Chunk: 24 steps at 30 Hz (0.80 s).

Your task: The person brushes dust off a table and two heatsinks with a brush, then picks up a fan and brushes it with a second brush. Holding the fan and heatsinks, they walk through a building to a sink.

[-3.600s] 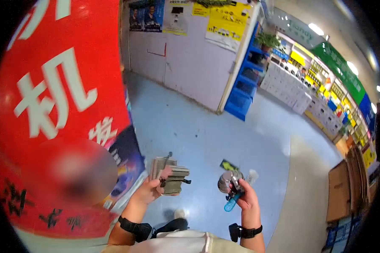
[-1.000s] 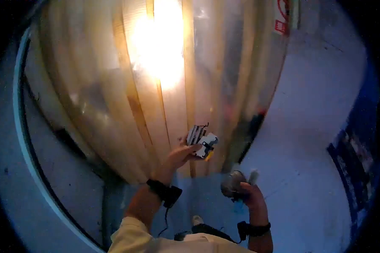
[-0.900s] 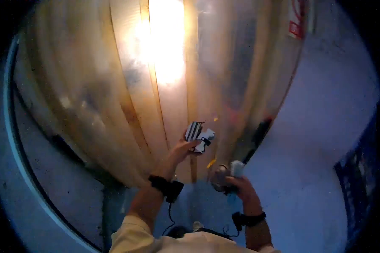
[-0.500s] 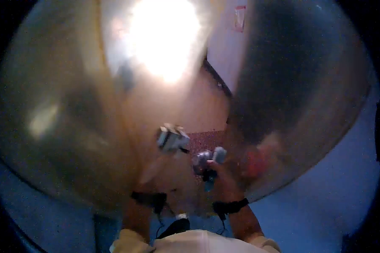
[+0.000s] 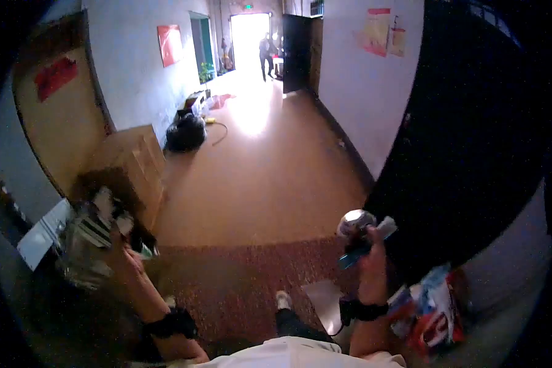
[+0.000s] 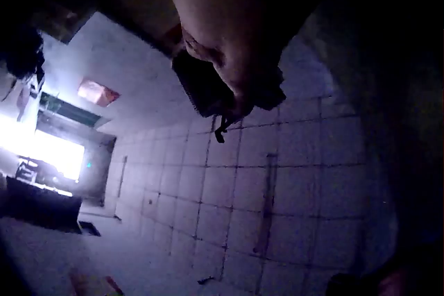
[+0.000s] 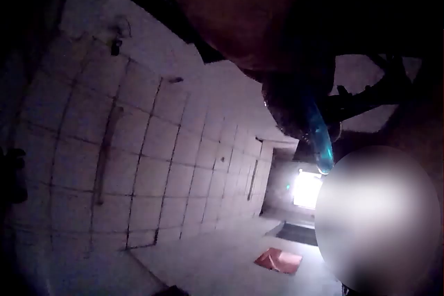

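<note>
My left hand is at the lower left in the head view, holding a stack of flat grey and white pieces, blurred by motion. In the left wrist view the stack is a dark shape beyond the hand. To the right, my right hand grips a round shiny silver thing with its fingers curled. A turquoise piece sticks out below it and a whitish piece beside it. The turquoise piece also shows in the right wrist view. What these held things are, I cannot tell.
A brown corridor floor runs toward a bright doorway, where a person stands. Cardboard boxes and a black bag line the left wall. At right are a dark doorway and colourful bags low down.
A clear strip curtain that filled the earlier view is gone, and the corridor now shows. My hands have moved apart, the left down and leftward, the right rightward, still holding their things.
</note>
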Tool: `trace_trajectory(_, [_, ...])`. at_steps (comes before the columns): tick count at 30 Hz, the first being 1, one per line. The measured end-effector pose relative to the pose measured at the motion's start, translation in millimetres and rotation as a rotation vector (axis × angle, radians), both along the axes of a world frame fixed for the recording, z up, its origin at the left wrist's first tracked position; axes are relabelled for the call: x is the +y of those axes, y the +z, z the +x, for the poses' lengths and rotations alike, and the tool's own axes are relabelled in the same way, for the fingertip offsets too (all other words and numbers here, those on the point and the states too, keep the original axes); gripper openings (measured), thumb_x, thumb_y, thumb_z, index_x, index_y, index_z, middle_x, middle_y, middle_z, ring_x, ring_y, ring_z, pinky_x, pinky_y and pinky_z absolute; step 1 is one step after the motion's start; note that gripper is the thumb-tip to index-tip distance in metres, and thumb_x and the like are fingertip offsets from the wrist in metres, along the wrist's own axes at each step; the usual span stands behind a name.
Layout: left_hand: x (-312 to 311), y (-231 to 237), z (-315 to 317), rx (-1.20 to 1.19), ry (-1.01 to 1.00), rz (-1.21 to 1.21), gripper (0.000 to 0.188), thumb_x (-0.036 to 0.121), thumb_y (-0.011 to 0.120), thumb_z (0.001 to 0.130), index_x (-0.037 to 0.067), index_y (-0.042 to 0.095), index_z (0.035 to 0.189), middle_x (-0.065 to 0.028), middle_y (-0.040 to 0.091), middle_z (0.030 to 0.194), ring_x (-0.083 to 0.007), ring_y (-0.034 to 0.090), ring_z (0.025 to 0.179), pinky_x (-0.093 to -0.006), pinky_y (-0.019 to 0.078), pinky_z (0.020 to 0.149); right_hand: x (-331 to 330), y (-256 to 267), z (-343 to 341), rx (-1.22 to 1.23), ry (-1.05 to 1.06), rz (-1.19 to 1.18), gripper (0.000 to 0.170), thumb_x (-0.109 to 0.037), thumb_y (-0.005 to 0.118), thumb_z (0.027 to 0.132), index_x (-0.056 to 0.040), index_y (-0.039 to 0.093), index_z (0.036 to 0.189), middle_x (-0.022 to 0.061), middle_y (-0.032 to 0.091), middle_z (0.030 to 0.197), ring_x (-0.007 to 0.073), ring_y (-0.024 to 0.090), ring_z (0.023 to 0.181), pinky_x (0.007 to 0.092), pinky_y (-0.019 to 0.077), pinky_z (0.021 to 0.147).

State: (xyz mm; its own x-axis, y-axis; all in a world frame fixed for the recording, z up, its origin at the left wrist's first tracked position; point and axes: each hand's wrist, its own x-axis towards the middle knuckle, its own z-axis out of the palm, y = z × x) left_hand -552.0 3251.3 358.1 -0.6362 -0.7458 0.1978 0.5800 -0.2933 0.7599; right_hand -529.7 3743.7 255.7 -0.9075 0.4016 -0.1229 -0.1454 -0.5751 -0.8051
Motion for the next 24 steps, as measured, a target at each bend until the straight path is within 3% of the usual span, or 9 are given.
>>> trace_trajectory(4, [6.2,-33.6,-31.4,-0.048,-0.183,0.043,0.071,0.016,0.067,0.078,0.012,0.028,0.137,-0.0083,0.054,0.114,-0.0210,0.057,0.087,-0.0343,0.0498,0.057,-46.3,80.7,-24.0,-0.055,0.225,-0.106,0.030,-0.028,0.062,0.082,-0.0080,0.058,0.104,0.0043,0.065,0.088,0.0155,0.062,0.078,0.0302,0.0483,0.070])
trace_trajectory(7, [47.2,-31.1,-44.9,-0.284,-0.269,0.005,0.074,0.013,0.067,0.078,0.013,0.025,0.139,-0.0109,0.050,0.119,-0.0242,0.055,0.101,-0.0375,0.0535,0.072,-33.3,119.1,-64.8,-0.064,0.439,0.042,0.030,-0.030,0.063,0.081,-0.0074,0.059,0.101,0.0039,0.065,0.084,0.0148,0.062,0.076,0.0280,0.0475,0.064])
trace_trajectory(10, [55.5,-45.1,-69.9,-0.352,-0.251,0.104,0.070,0.011,0.065,0.079,0.010,0.026,0.138,-0.0117,0.050,0.120,-0.0266,0.054,0.104,-0.0429,0.0513,0.080,-42.3,120.8,-131.8,-0.143,0.533,0.084,0.035,-0.032,0.066,0.079,-0.0063,0.059,0.100,0.0056,0.065,0.083,0.0148,0.061,0.072,0.0279,0.0482,0.060])
trace_trajectory(13, [65.9,-68.5,-96.5,-0.246,-0.431,0.278,0.066,0.011,0.063,0.081,0.008,0.028,0.136,-0.0115,0.051,0.117,-0.0281,0.056,0.101,-0.0433,0.0517,0.079,-25.0,108.4,-199.4,-0.097,0.615,0.134,0.034,-0.032,0.066,0.078,-0.0058,0.058,0.099,0.0063,0.063,0.080,0.0150,0.061,0.068,0.0272,0.0481,0.053])
trace_trajectory(15, [26.6,-92.3,-173.1,-0.365,-0.518,0.411,0.064,0.012,0.063,0.081,0.008,0.028,0.135,-0.0118,0.052,0.117,-0.0285,0.056,0.100,-0.0426,0.0520,0.079,-58.7,71.5,-300.2,-0.102,0.677,0.143,0.035,-0.031,0.066,0.078,-0.0052,0.058,0.099,0.0066,0.063,0.079,0.0151,0.061,0.065,0.0270,0.0478,0.050])
trace_trajectory(16, [21.9,-97.1,-185.5,-0.265,-0.564,0.173,0.060,0.013,0.063,0.081,0.007,0.031,0.132,-0.0127,0.053,0.114,-0.0275,0.057,0.098,-0.0401,0.0530,0.077,-71.1,56.3,-319.3,-0.082,0.693,0.139,0.035,-0.031,0.066,0.077,-0.0048,0.057,0.099,0.0067,0.063,0.078,0.0151,0.060,0.064,0.0271,0.0477,0.049])
trace_trajectory(17, [21.2,-104.2,-202.2,-0.387,-0.541,0.178,0.060,0.013,0.063,0.081,0.007,0.033,0.132,-0.0125,0.054,0.113,-0.0270,0.058,0.097,-0.0388,0.0532,0.076,-79.5,51.4,-343.6,-0.088,0.719,0.143,0.035,-0.030,0.066,0.077,-0.0045,0.057,0.099,0.0067,0.062,0.077,0.0152,0.060,0.063,0.0271,0.0477,0.048])
trace_trajectory(20, [36.2,-82.8,-281.4,-0.468,-0.472,0.045,0.057,0.014,0.064,0.080,0.006,0.037,0.129,-0.0089,0.056,0.107,-0.0222,0.060,0.092,-0.0340,0.0539,0.072,-112.3,56.3,-429.5,-0.137,0.779,0.150,0.039,-0.031,0.068,0.075,-0.0036,0.056,0.100,0.0073,0.063,0.077,0.0154,0.060,0.060,0.0286,0.0481,0.048])
trace_trajectory(24, [35.1,-60.3,-410.8,-0.511,-0.693,-0.013,0.043,0.014,0.063,0.082,0.006,0.045,0.121,-0.0074,0.058,0.105,-0.0178,0.060,0.089,-0.0302,0.0532,0.071,-126.7,73.2,-540.9,-0.172,0.735,0.122,0.028,-0.018,0.066,0.077,0.0007,0.059,0.097,0.0106,0.064,0.084,0.0207,0.064,0.073,0.0327,0.0530,0.068])
